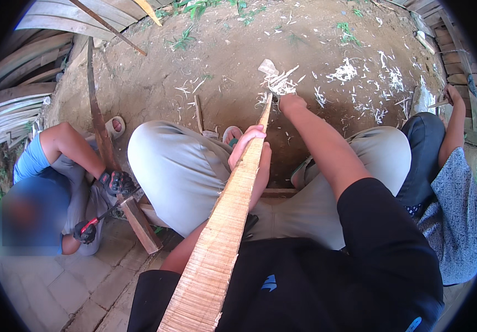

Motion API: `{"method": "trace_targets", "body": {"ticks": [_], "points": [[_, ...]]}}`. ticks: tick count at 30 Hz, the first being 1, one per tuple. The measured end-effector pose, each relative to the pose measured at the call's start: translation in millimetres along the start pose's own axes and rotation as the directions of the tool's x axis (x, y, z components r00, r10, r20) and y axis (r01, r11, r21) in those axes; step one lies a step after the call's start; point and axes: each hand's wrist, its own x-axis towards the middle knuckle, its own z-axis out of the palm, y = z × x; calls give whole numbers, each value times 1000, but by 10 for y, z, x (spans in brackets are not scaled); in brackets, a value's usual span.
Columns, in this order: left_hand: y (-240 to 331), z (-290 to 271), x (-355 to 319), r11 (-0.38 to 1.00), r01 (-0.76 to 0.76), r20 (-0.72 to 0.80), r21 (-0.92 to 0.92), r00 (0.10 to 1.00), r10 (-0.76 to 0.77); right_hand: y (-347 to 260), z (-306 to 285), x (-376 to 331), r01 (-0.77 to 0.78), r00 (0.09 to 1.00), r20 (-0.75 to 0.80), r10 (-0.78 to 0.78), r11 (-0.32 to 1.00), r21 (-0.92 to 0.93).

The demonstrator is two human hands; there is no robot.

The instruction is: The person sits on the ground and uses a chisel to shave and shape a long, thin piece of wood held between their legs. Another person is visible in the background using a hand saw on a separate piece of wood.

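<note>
Nearest the camera, a long tapering wooden slat (224,221) rises from the six o'clock edge toward twelve, its broad near face rough and ridged with cut marks and its far end narrowing to a thin tip. My left hand (249,145) wraps around it about halfway up, fingers curled over the edge in a firm clasp. My right hand (291,102) is fisted at the tip, toward twelve o'clock; it probably grips a cutting tool, but the view there is too small to be sure. Pale wood shavings (354,77) litter the dirt ground (222,50) from twelve to two o'clock, so much shaving looks done, though the near face seems unsmoothed. At nine o'clock another person's gloved hands (114,181) work a darker plank (103,144).
</note>
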Motion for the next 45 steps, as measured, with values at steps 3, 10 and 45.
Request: {"method": "trace_targets", "body": {"ticks": [3,10,45], "points": [[-29,2,-60,996,84,-32,-40,996,-85,-24,-10,-68,5,1000,20,-5,1000,-10],[-70,-35,-33,997,75,4,-29,997,-75,0,-382,-404,153,981,153,-122,967,-205],[-71,-90,-70,991,121,88,61,988,-126,-331,-610,-744,-18,966,244,90,959,-284]]}}
